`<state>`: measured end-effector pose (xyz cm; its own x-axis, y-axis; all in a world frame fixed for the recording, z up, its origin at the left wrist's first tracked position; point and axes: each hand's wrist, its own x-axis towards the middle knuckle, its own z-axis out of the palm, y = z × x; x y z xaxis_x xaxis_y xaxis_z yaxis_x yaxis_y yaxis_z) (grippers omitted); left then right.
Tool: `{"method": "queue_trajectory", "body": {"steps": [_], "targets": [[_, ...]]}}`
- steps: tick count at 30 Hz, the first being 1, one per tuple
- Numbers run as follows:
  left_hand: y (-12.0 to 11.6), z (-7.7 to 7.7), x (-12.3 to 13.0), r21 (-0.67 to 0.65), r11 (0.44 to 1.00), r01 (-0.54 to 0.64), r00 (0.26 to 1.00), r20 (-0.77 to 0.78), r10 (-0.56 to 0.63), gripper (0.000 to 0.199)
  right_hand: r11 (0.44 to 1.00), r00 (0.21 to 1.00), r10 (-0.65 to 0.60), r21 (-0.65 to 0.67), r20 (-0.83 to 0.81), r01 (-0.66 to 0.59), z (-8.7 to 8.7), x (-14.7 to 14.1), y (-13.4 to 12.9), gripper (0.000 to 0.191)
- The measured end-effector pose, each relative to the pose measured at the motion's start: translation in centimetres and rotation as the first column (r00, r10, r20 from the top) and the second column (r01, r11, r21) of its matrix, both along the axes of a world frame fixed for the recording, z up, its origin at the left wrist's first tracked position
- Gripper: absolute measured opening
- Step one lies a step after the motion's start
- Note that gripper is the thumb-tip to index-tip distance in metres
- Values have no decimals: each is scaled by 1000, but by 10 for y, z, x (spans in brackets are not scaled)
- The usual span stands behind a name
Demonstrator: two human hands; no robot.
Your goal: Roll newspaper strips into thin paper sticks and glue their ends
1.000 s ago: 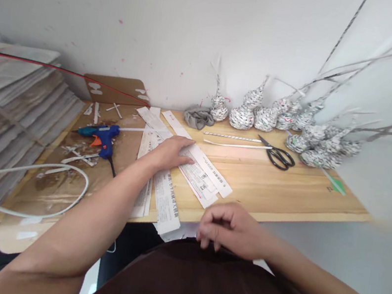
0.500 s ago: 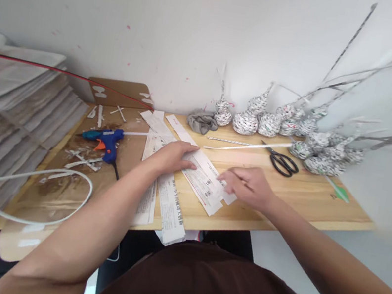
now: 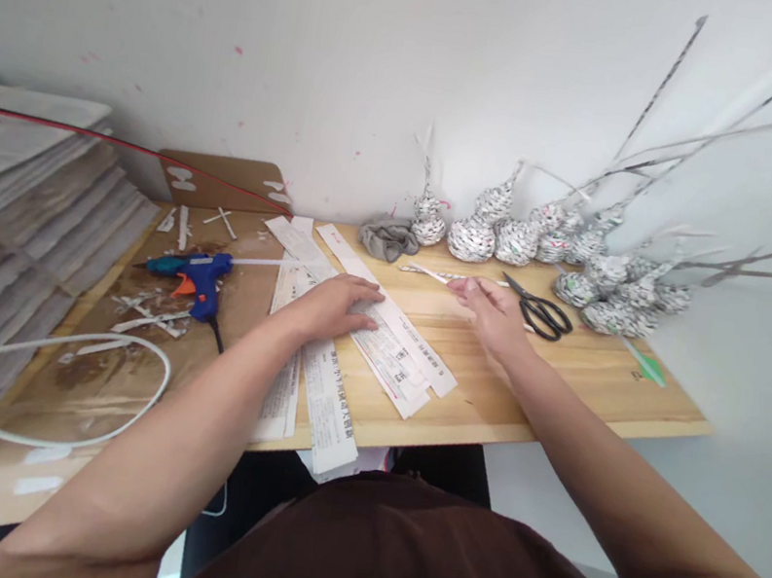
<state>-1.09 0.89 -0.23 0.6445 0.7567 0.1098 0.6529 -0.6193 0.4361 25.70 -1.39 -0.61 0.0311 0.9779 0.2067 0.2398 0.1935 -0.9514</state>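
My left hand (image 3: 334, 308) lies with its fingers stretched over long printed paper strips (image 3: 400, 360), which slant across the wooden table. Between the thumb and fingers of my right hand (image 3: 494, 315) is a thin white paper stick (image 3: 431, 274), its tip pointing left. A printed paper stick lies behind it on the wood. Black-handled scissors (image 3: 550, 318) rest just right of my right hand, blades partly behind it. Another strip of newsprint (image 3: 334, 423) extends past the table's front edge, below my left wrist.
A blue glue gun (image 3: 208, 279) lies on stained cardboard among paper scraps. Stacked newspaper (image 3: 36, 211) rises at the left, with a white loop (image 3: 164, 380) before it. Several woven paper gourds (image 3: 472, 239) stand along the wall, long sticks jutting up right. A grey cloth (image 3: 388, 238) is beside them.
My right hand has moved from the near ends of the strips back to the white paper stick and has taken hold of it. My left hand stays on the strips.
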Motion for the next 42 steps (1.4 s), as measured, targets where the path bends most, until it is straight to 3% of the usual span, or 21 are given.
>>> {"method": "queue_trajectory", "body": {"steps": [3,6,7,9,11,12,13,14,15,17,18,19,22,26,30,32,35,38,42], "targets": [[1,-1,0,10,1000,1,1000,19,-1,52,988,987,44,-138,-157,-66,1,-3,-28,36],[1,-3,0,12,1000,7,999,44,-8,49,937,975,84,-316,-206,-148,6,-4,-69,35],[1,-4,1,12,1000,8,999,53,-8,48,884,966,159,-406,-204,-231,11,-2,-82,36],[1,-5,1,14,1000,1,998,68,-2,48,710,922,348,-596,-169,-377,24,4,-105,40],[0,-5,2,18,1000,-18,996,84,16,47,544,829,540,-693,-142,-473,40,9,-119,42],[0,-6,2,19,999,-26,995,94,24,46,493,781,614,-717,-115,-493,46,11,-121,41],[0,-6,3,19,999,-33,994,106,30,44,494,752,657,-719,-59,-489,52,10,-120,40],[-1,-5,3,17,999,-39,992,120,37,42,552,747,664,-696,35,-459,55,8,-116,38],[-1,-5,4,13,999,-47,990,133,45,40,657,762,626,-638,166,-401,55,4,-110,36],[-2,-3,4,1,998,-67,986,153,66,38,890,787,404,-398,466,-221,50,-6,-93,30],[-2,-2,4,-5,997,-82,984,155,82,39,955,763,270,-264,587,-134,45,-11,-83,30],[-2,-1,4,-9,995,-101,983,151,101,41,982,721,177,-170,670,-84,38,-16,-74,34],[-2,2,2,-3,988,-152,982,112,151,45,986,673,157,-156,723,-62,21,-25,-56,27],[-2,5,1,44,992,-119,984,135,112,27,973,760,188,-226,622,-57,13,-25,-52,22],[-3,6,2,55,987,-149,977,165,138,25,958,916,193,-271,353,-97,17,-21,-54,25],[-3,6,3,54,985,-164,974,169,153,25,940,957,195,-321,213,-120,19,-21,-55,30],[-4,6,2,29,982,-185,971,157,178,25,910,978,201,-381,50,-167,19,-21,-57,43],[-6,6,2,-5,976,-220,963,157,218,30,892,981,171,-408,-95,-195,16,-22,-57,36],[-9,8,5,-5,973,-231,925,310,221,22,882,966,121,-423,-227,-209,16,-26,-51,32]]}}
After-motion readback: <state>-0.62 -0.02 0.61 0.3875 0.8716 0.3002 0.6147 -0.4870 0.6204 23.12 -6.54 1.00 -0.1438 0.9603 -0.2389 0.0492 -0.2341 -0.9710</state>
